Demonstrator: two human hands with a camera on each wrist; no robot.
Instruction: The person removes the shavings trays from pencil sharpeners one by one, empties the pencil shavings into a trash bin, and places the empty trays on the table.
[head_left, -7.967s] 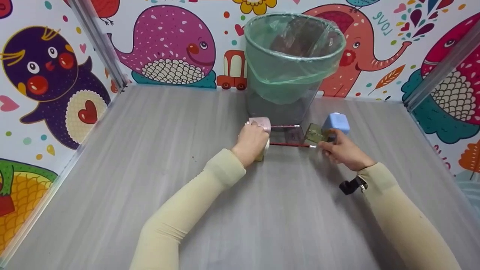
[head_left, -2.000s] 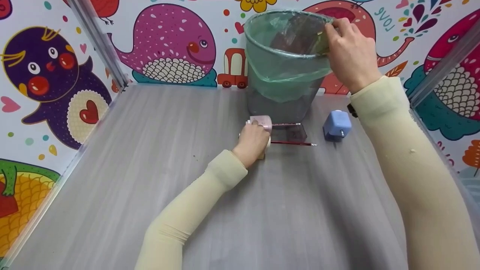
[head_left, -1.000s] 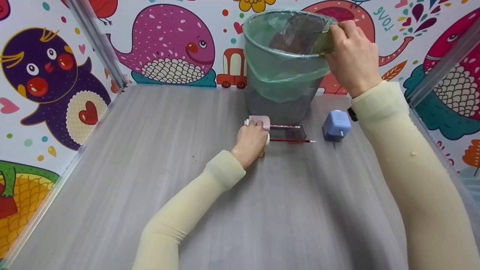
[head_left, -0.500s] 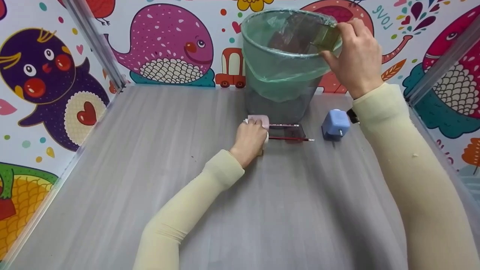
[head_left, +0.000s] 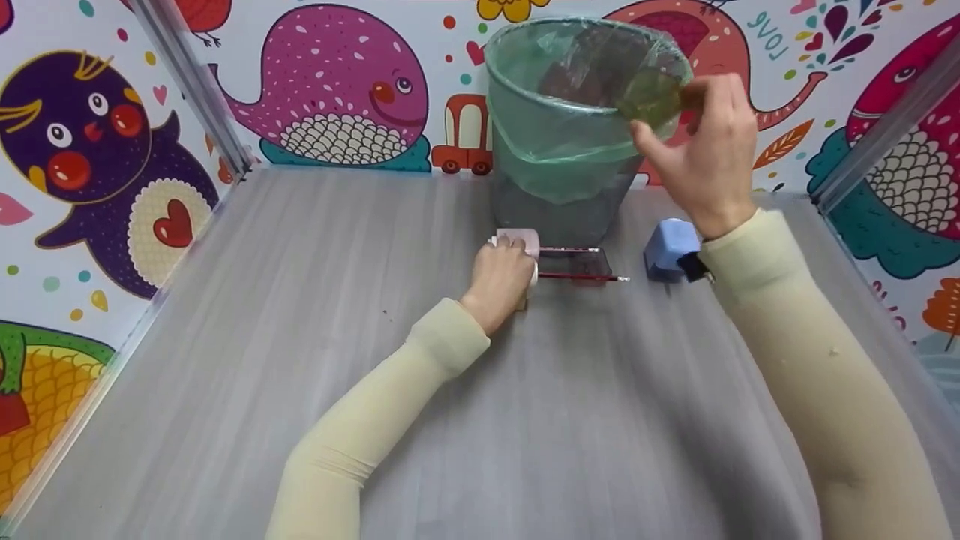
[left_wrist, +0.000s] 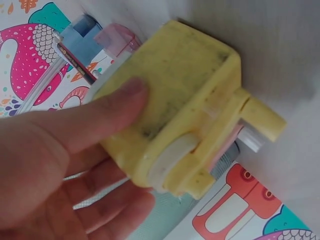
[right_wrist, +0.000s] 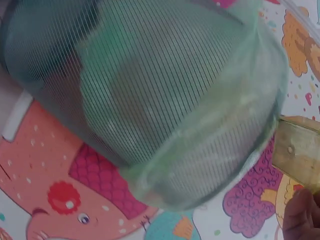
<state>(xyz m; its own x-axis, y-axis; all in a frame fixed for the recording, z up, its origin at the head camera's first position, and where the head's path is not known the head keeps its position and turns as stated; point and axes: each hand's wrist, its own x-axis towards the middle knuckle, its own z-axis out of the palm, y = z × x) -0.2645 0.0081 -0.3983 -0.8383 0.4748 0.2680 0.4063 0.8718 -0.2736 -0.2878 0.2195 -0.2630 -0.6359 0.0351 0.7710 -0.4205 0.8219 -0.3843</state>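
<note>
My left hand (head_left: 501,279) grips a yellow crank pencil sharpener (left_wrist: 170,75), thumb on its broad face and fingers underneath. A dark red pencil (head_left: 577,277) sticks out to its right. Just behind stands a pink sharpener (head_left: 519,238) with a patterned pencil (head_left: 570,250) in it. My right hand (head_left: 709,146) pinches a see-through yellowish shavings drawer (head_left: 651,99) between thumb and fingers. The drawer overlaps the right rim of the waste bin (head_left: 559,196) in the head view; the right wrist view shows it at the rim of the green liner (right_wrist: 235,135).
A blue crank sharpener (head_left: 673,244) stands right of the bin, under my right wrist. A clear pinkish drawer (head_left: 594,268) lies by the pencils in front of the bin. Printed wall panels (head_left: 337,82) enclose the grey table (head_left: 360,225) at the back and sides.
My right hand took the yellowish drawer from the table up to the bin's rim and tilted it. Over the last half second it lowered slightly toward me. My left hand stays on the sharpener.
</note>
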